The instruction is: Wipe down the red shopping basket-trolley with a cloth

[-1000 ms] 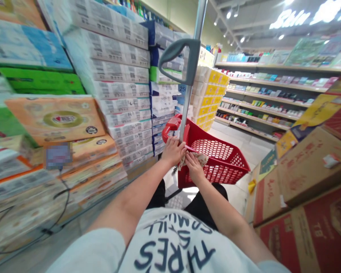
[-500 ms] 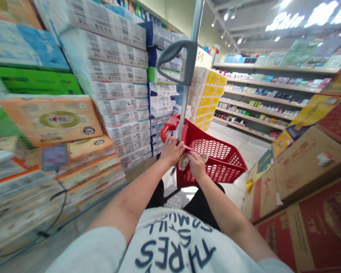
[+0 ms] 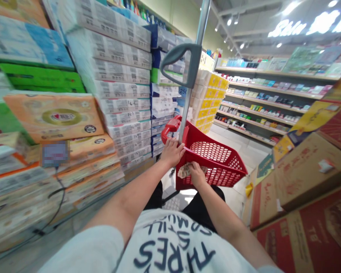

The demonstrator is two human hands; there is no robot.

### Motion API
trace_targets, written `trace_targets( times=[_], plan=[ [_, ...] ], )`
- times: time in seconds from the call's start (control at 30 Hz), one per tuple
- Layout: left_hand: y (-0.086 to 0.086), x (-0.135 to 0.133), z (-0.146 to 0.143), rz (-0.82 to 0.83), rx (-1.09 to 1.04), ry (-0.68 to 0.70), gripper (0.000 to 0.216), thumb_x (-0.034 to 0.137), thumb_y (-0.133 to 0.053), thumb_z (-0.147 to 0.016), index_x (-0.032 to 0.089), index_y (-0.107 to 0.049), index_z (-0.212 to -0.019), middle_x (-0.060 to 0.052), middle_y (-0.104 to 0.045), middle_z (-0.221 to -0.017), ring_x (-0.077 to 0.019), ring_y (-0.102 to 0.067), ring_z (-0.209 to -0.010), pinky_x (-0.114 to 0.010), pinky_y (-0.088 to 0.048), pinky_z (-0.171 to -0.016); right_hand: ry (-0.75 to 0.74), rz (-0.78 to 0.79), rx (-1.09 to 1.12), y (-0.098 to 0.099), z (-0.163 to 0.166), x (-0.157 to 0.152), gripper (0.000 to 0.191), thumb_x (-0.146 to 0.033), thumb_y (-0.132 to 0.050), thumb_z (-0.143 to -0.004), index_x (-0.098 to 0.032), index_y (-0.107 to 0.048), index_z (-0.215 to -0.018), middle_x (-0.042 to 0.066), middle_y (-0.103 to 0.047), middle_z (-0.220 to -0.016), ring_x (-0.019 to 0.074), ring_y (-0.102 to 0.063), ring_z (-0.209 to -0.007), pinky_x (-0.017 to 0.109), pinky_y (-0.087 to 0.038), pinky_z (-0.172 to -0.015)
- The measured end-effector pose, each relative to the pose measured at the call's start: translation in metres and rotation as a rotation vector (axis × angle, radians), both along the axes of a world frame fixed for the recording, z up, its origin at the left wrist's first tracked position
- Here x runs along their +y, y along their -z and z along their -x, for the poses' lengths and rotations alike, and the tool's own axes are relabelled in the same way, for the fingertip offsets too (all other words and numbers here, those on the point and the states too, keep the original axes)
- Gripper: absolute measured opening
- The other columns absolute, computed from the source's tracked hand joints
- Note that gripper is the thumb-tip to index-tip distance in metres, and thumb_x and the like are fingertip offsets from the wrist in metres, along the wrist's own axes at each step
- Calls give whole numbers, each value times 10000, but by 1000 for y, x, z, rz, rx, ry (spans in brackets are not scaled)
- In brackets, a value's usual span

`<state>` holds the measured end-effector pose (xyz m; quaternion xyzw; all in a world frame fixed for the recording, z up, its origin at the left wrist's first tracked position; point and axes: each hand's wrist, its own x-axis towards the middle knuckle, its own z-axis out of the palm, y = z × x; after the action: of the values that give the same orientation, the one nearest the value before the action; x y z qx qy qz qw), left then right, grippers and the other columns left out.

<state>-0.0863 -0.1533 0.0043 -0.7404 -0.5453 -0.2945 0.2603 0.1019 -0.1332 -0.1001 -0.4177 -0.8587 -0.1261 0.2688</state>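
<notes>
A red plastic shopping basket (image 3: 228, 163) with perforated walls stands in front of me. From its near corner rises a metal pole (image 3: 186, 108) with a grey loop handle (image 3: 193, 66). My left hand (image 3: 172, 152) is closed over the rim at that corner, beside the red grip (image 3: 170, 127). In my right hand (image 3: 197, 174) is a light patterned cloth (image 3: 184, 171), pressed against the basket's near side wall just below the rim. The fingertips of the right hand are partly lost against the cloth.
Stacked tissue packs (image 3: 56, 115) and wrapped bales (image 3: 121, 68) line the left. On the right, cardboard boxes (image 3: 309, 170) are piled close by. Shelves of small goods (image 3: 267, 83) stand at the back, beyond the tiled floor. A dark cable (image 3: 62, 201) hangs at lower left.
My right hand has moved down with the cloth, from the basket's rim onto its side wall. The left hand stays at the corner. The view has shifted slightly.
</notes>
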Motion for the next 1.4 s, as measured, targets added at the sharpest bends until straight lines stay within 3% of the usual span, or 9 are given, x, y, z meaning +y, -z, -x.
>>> trace_targets(
  times=[0.07,0.23,0.4,0.57,0.77,0.97,1.17,1.3,1.4],
  plan=[
    [0,-1,0,5,-11,11,348,399,-413,-957,230,-624,-1175,-126,-580,-1217,-293,-404,-1298,-489,-256,-1133,-17,4,-39,-5,1,1,354,-71,-426,-876,-199,-677,-1090,100,-598,-1165,217,-538,-1101,294,-489,-903],
    [0,-1,0,15,-18,10,338,390,-418,-955,235,-624,-1173,-123,-577,-1227,-294,-403,-1300,-499,-252,-1133,-70,-94,-70,-16,3,6,302,-158,-420,-943,-206,-685,-1079,86,-632,-1134,231,-501,-1130,361,-406,-981],
    [0,-1,0,-1,-8,20,346,392,-424,-953,221,-627,-1175,-134,-582,-1211,-303,-411,-1291,-498,-256,-1131,-82,44,-254,-14,3,1,203,-174,-519,-900,-202,-720,-918,87,-686,-937,244,-544,-956,371,-434,-830],
    [1,-1,0,10,-37,35,339,385,-426,-953,225,-625,-1176,-135,-580,-1231,-302,-406,-1300,-512,-252,-1130,-101,-40,-167,-19,6,-1,234,-148,-488,-915,-198,-700,-999,90,-648,-1120,233,-504,-1071,350,-430,-899],
    [2,-1,0,11,-41,37,341,395,-430,-951,230,-621,-1180,-132,-581,-1234,-300,-401,-1307,-508,-245,-1135,-117,129,-295,-4,5,-7,216,-124,-522,-876,-210,-720,-883,78,-666,-1003,223,-538,-1013,296,-470,-814],
    [3,-1,1,-4,-23,39,338,385,-437,-949,223,-617,-1185,-132,-578,-1222,-299,-408,-1302,-495,-251,-1135,-16,18,-168,3,1,-16,257,-153,-496,-891,-236,-711,-1005,84,-597,-1198,256,-490,-1106,363,-405,-933],
    [4,-1,4,16,-14,21,351,398,-429,-952,229,-603,-1206,-129,-562,-1259,-300,-384,-1324,-509,-240,-1135,18,77,-179,5,-4,-13,252,-149,-520,-872,-259,-731,-953,86,-626,-1080,254,-506,-993,346,-454,-792],
    [5,1,6,23,2,14,359,410,-434,-950,236,-597,-1219,-124,-556,-1270,-302,-383,-1327,-508,-239,-1135,-24,21,-146,4,3,-7,282,-128,-501,-874,-247,-716,-1013,80,-602,-1174,249,-491,-1068,325,-449,-852],
    [5,3,8,21,5,12,367,417,-441,-947,228,-600,-1218,-131,-555,-1277,-308,-384,-1325,-506,-239,-1135,-26,92,-246,1,10,-7,237,-149,-511,-882,-234,-722,-947,76,-628,-1096,241,-511,-1012,322,-438,-810]
  ],
)
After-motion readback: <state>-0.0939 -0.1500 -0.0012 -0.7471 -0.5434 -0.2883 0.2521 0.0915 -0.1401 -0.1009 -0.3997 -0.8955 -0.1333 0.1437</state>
